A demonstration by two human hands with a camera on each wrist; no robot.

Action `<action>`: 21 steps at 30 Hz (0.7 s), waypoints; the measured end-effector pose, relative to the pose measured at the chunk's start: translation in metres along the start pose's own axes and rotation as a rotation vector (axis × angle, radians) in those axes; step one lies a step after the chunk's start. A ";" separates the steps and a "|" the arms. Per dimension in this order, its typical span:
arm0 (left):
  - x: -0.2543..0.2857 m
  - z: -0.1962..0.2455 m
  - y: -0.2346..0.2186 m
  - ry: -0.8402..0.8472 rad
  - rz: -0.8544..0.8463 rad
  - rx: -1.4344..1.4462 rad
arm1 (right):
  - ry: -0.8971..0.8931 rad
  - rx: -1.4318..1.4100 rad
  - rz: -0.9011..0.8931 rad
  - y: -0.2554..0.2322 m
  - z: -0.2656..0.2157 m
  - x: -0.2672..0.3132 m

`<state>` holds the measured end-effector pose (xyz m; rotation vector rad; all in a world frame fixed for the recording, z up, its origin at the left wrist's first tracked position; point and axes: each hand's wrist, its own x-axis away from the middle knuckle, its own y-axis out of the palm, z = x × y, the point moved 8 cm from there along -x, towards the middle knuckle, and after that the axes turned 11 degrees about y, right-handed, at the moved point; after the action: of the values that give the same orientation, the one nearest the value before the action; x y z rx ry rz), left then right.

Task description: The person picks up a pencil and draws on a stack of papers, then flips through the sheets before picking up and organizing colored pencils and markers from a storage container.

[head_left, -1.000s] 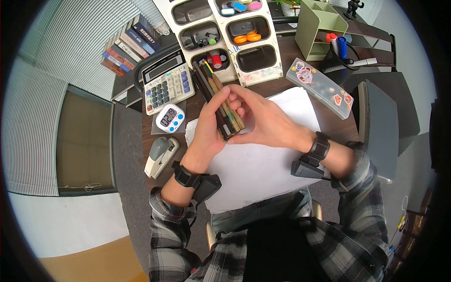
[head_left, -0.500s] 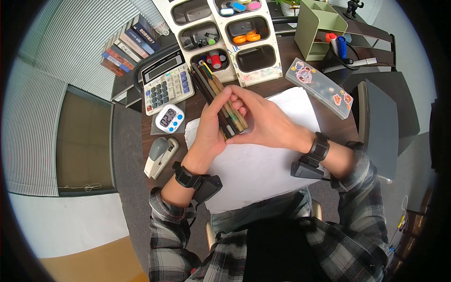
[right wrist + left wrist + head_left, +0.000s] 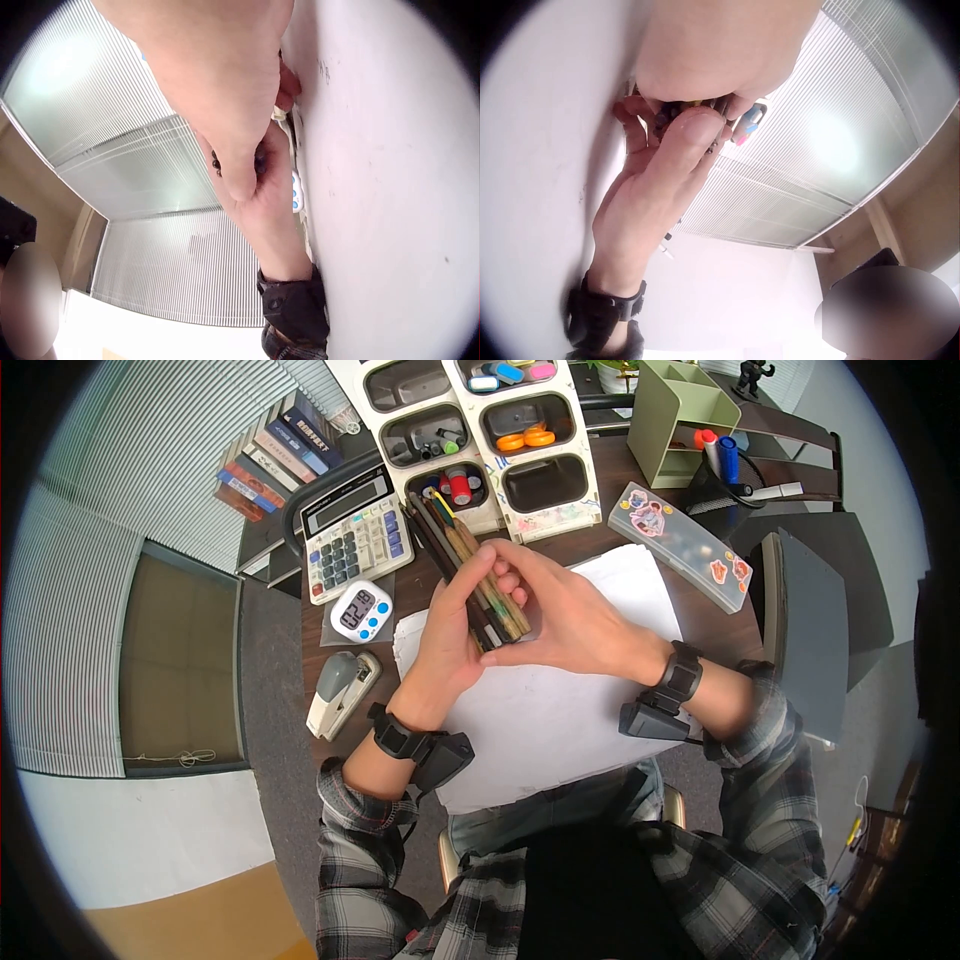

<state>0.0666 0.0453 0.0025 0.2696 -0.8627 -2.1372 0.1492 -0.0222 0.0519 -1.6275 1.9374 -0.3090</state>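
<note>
A bundle of pencils (image 3: 455,540), dark and wood-coloured, lies slanted between my two hands above the white paper (image 3: 560,730). My left hand (image 3: 448,635) holds it from the left, thumb along the near side. From the right, my right hand (image 3: 575,615) curls its fingers round the bundle, its thumb by the lower ends. The fingertips of both hands meet over the pencils. In the left wrist view, the right hand (image 3: 649,184) covers most of the bundle. The right wrist view shows dark pencil ends (image 3: 260,163) beside the left hand (image 3: 262,214).
To the left stand a calculator (image 3: 360,545), a timer (image 3: 361,611) and a stapler (image 3: 343,695). A white organiser (image 3: 545,522) with erasers, tape and small items rises behind the pencils. Rightward are a stickered pencil case (image 3: 685,545), a mesh pen cup (image 3: 720,515) and a green holder (image 3: 655,435).
The pencils have shifted slightly within the grip, their lower ends moving a little up and to the right. Both hands stay nearly in place. The timer has dropped by one.
</note>
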 end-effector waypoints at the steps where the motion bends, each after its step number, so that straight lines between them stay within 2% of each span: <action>1: 0.000 0.000 -0.001 0.003 0.003 -0.007 | 0.012 0.002 -0.003 0.000 0.001 0.000; 4: -0.001 0.000 -0.003 0.004 0.003 0.016 | -0.060 0.013 0.021 -0.001 -0.001 0.000; 21: 0.000 0.003 0.001 -0.008 -0.017 0.043 | -0.014 0.006 -0.012 0.000 -0.001 -0.002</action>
<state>0.0663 0.0464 0.0058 0.2912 -0.9147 -2.1384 0.1490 -0.0209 0.0533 -1.6333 1.9156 -0.3077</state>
